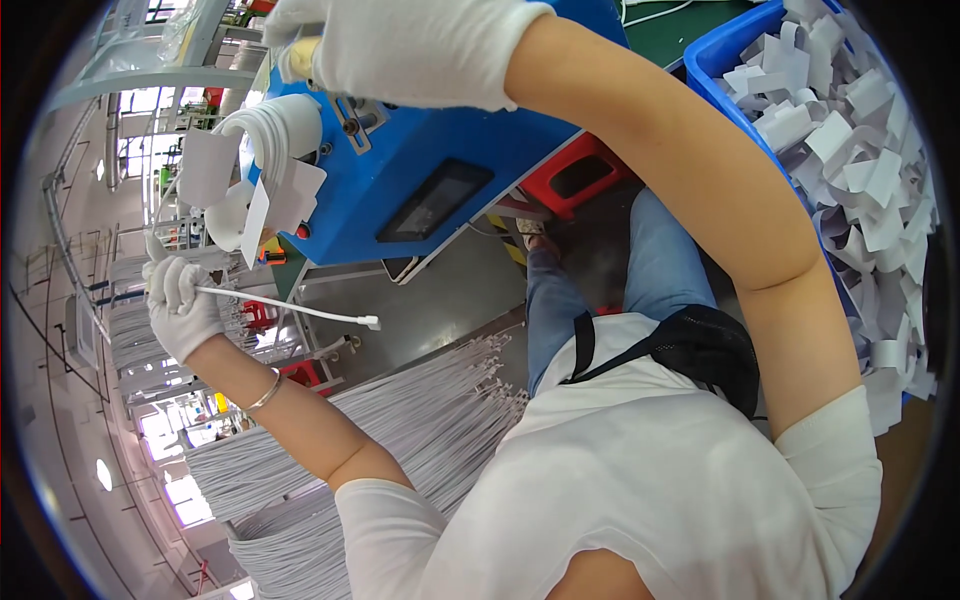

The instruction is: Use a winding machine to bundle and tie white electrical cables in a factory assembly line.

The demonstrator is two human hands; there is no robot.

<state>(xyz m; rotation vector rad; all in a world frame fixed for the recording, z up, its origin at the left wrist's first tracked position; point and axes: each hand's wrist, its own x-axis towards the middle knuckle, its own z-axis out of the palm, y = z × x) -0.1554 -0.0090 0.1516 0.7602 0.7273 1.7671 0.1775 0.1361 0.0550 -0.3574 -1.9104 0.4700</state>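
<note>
My left hand (186,305), in a white glove, is closed around a thin white cable (290,303). The cable's end, with a small white connector, sticks out to the right of the fist. My right hand (410,50), also gloved, reaches over the top of a blue machine (400,165). Its fingers curl at a pale yellow piece (303,58) whose kind I cannot make out. Below that hand, a coil of white cable (265,140) sits at the machine's left side, between flat white plates (290,205).
A blue bin (735,115) at the right is heaped with white strips (850,170). Bundles of white cables (400,430) lie at the lower left. A red stool (575,180) stands beyond my legs. The machine's front carries a dark screen (435,200).
</note>
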